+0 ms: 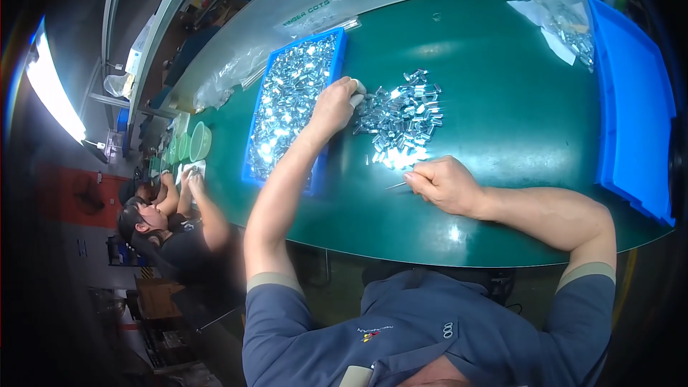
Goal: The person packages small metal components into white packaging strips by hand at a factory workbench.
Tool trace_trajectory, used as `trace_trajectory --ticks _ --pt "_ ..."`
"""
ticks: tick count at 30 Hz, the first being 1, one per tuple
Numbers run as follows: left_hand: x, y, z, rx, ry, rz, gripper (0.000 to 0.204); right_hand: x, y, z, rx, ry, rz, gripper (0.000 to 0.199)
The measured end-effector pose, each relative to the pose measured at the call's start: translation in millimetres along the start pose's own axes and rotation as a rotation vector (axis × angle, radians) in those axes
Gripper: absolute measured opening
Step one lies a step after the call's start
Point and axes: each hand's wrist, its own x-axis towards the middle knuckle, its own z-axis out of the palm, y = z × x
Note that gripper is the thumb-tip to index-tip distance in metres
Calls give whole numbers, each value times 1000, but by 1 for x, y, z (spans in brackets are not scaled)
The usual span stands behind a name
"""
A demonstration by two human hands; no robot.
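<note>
A pile of small shiny metal parts [405, 118] lies loose on the green table [502, 122]. My left hand [335, 104] reaches to the pile's left edge, white finger cots on its fingertips, touching the parts there. My right hand [444, 183] rests on the table just below the pile, pinching a thin metal pin or tweezers [395, 185] that points left. A blue tray [290, 104] full of the same shiny parts sits left of the pile, partly under my left forearm.
A large blue tray [634, 100] stands along the right edge. Clear plastic bags with parts [562, 7] lie at the far right, and more bags [236, 72] at the far left. Another person [168, 222] works at the table's left end beside green bowls [192, 143].
</note>
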Motion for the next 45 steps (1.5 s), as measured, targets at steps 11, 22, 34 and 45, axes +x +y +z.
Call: trace_trajectory --ticks 11,22,34,45 --pt "-92 71 -6 -577 145 -218 15 3 -3 -4 317 207 137 19" --pt "-118 89 4 -647 161 -51 14 2 1 -1 278 228 158 19" --pt "-133 89 30 -779 246 -37 18 0 4 1 258 235 198 17" --pt "-137 85 37 -703 320 122 18 2 -7 -3 -88 124 90 20"
